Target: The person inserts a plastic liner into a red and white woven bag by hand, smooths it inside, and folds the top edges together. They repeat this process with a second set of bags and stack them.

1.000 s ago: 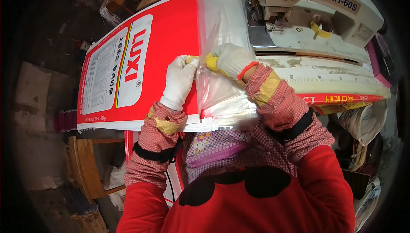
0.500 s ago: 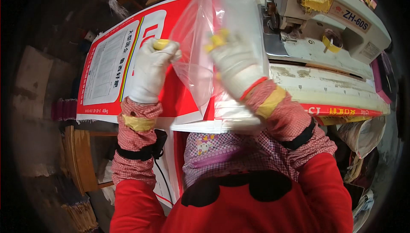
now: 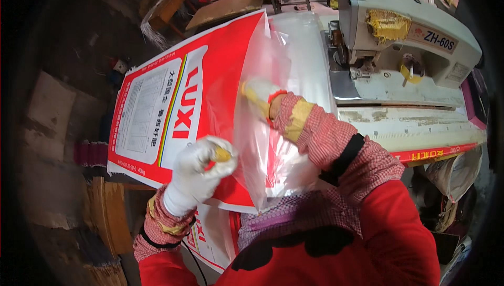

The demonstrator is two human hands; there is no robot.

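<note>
The left hand (image 3: 201, 173), white with yellow fingertips, sits left of and below the middle of the frame, its fingers curled loosely inward. The left forearm (image 3: 164, 228) rises from the lower left. The right hand (image 3: 260, 93), blurred, lies just above the centre, pointing left, its grip unclear. The right forearm (image 3: 325, 135) slants up and leftward from the lower right, elbow bent.

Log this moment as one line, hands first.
left hand: fingers curled, over red-and-white bag | right hand: blurred, at bag's open edge, by clear plastic | grip: unclear, both | sewing machine: right of bag
</note>
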